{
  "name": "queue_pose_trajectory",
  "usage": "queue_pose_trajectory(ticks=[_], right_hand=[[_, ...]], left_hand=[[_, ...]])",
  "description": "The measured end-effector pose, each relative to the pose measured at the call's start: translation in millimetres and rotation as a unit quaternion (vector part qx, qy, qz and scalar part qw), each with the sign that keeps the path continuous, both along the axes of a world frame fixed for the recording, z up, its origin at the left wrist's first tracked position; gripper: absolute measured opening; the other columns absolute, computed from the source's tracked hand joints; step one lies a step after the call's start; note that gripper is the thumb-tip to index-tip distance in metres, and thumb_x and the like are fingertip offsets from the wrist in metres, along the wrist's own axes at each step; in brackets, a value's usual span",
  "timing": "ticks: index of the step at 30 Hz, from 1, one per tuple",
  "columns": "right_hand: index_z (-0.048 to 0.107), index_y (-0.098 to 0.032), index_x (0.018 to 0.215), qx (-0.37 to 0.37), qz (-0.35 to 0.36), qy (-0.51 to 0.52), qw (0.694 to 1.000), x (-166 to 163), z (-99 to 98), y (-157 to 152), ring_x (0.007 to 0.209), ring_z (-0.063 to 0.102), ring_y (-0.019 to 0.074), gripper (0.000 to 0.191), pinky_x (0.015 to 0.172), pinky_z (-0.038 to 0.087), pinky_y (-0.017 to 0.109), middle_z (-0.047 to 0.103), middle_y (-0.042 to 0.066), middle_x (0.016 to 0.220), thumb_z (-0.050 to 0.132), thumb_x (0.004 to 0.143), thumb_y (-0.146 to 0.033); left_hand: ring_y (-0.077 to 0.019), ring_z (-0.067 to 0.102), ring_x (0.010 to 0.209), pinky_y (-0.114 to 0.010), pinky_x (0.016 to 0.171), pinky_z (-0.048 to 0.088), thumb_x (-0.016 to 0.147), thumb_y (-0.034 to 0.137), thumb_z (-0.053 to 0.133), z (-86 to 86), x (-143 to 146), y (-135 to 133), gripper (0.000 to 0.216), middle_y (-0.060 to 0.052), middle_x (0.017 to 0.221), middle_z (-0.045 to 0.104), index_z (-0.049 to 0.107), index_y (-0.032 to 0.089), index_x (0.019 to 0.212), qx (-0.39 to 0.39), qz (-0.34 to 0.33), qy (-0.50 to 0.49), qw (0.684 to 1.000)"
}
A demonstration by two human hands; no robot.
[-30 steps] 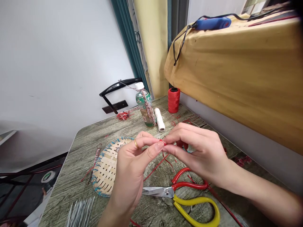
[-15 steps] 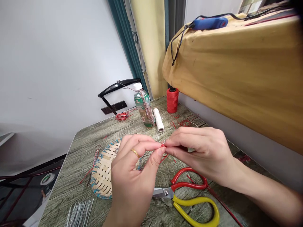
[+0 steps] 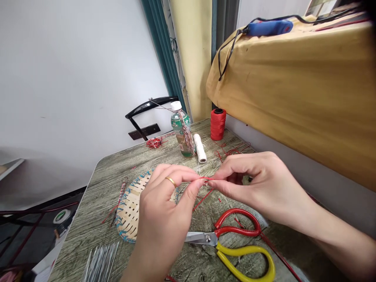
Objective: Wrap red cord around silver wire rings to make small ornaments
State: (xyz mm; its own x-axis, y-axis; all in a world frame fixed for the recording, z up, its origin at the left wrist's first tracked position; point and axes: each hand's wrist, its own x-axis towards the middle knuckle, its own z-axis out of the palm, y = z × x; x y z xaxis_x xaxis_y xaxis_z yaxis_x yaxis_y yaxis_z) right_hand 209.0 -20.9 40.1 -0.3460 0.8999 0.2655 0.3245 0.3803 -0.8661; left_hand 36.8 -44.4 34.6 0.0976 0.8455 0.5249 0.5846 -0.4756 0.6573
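Observation:
Between my two hands runs a short stretch of red thread (image 3: 207, 178), held above the table. My left hand (image 3: 167, 203), with a ring on one finger, pinches it between thumb and forefinger. From the other side my right hand (image 3: 249, 180) pinches the thread with its thumb and fingertips. A loose red end hangs below the fingers, and a white thread comes up from behind. Scissors (image 3: 208, 238) with one red and one yellow handle lie beneath, their blades partly hidden by my left hand. Behind that hand is a woven basket (image 3: 132, 207) laced with blue cord.
A bottle (image 3: 182, 129) wound with cord stands at the back beside a white thread spool (image 3: 200, 149) and a red thread spool (image 3: 217, 124). Thin metal rods (image 3: 101, 262) lie at front left. Red thread scraps (image 3: 154, 143) sit near the far edge. A yellow cloth-covered surface (image 3: 288, 90) rises at right.
My right hand has drawn slightly away from the left and its fingers have opened out a little, so more red thread shows between them. The whole view has shifted slightly.

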Motion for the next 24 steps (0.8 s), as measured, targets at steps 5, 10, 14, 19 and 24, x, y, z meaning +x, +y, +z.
queue_pose_trajectory(ticks=[5,10,14,19,24], right_hand=[[0.054,-0.017,0.059,-0.223,0.117,0.165,0.954,6,6.7,5,0.045,0.033,0.0046,0.012,0.037,0.023,0.017,0.046,-0.005,0.055,0.058,0.069,-0.012],[0.058,-0.016,0.066,-0.294,0.176,0.243,0.907,17,10.1,13,0.047,0.033,0.0047,0.008,0.036,0.019,0.019,0.057,0.001,0.071,0.059,0.074,-0.018],[0.058,-0.019,0.068,-0.315,0.196,0.281,0.885,27,15.9,14,0.041,0.026,0.0048,0.015,0.037,0.019,0.020,0.047,-0.006,0.046,0.059,0.080,-0.027],[0.072,-0.021,0.079,-0.269,0.163,0.313,0.896,37,23.5,13,0.034,0.015,0.0030,0.017,0.035,0.014,0.020,0.021,-0.011,0.032,0.057,0.079,-0.029],[0.074,-0.021,0.085,-0.246,0.148,0.328,0.900,38,25.1,8,0.029,0.009,0.0002,0.028,0.032,0.018,0.015,0.012,-0.012,0.030,0.047,0.080,-0.022]], left_hand=[[-0.0127,0.060,0.078,-0.025,0.070,0.046,0.082,0.017,0.061,-1.6,-1,-3,0.008,0.003,0.081,0.067,0.064,0.024,0.080,-0.016,0.021,-0.016,1.000],[-0.0131,0.061,0.071,-0.027,0.065,0.047,0.078,0.014,0.065,-4.2,-1,-3,0.022,0.002,0.083,0.068,0.066,0.028,0.096,0.031,0.054,-0.019,0.998],[-0.0164,0.058,0.076,-0.031,0.067,0.045,0.077,0.006,0.063,-3.3,-3,-2,0.030,0.001,0.081,0.067,0.068,0.027,0.096,0.073,-0.002,0.009,0.997],[-0.0178,0.055,0.073,-0.031,0.064,0.043,0.075,0.004,0.062,-2.5,-4,-2,0.031,0.001,0.074,0.066,0.069,0.027,0.094,0.089,-0.031,0.009,0.996],[-0.0157,0.054,0.072,-0.029,0.063,0.043,0.075,0.001,0.063,-1.1,-2,-2,0.029,0.001,0.073,0.065,0.069,0.023,0.094,0.083,-0.049,0.029,0.995]])
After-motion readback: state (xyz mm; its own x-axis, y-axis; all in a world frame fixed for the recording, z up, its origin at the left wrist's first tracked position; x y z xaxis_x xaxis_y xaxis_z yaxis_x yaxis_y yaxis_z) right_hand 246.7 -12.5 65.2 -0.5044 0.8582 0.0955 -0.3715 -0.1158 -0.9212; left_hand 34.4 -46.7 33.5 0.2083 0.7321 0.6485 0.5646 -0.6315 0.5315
